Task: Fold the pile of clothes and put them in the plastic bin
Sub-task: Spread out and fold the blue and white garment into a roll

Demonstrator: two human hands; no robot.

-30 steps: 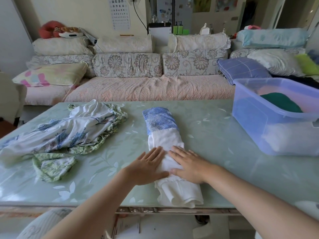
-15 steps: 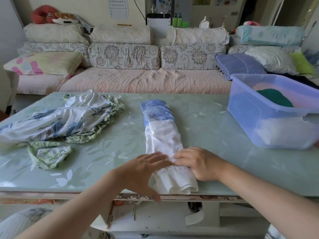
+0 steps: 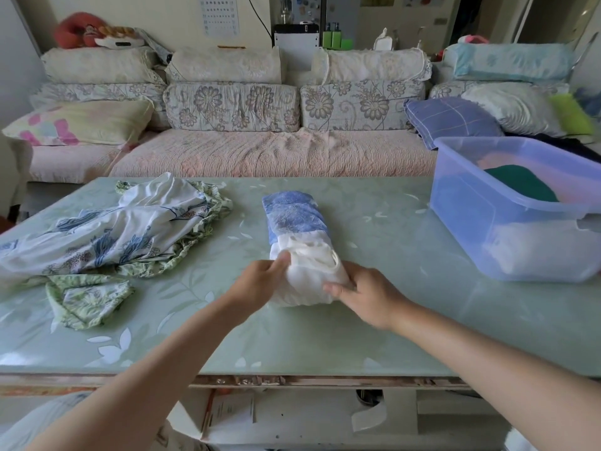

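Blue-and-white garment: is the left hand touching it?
Touching. The head view shows the left hand pinching the white near end of the blue-and-white garment, with no gap between them.

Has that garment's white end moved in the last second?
Yes: the white end has been rolled away from the table's front edge, toward the blue end.

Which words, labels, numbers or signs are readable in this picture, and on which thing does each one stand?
Wall chart: rows of small marks, too small to read.
Papers under the table: printed lines, too blurred to read.
Nothing else shows text that can be read.
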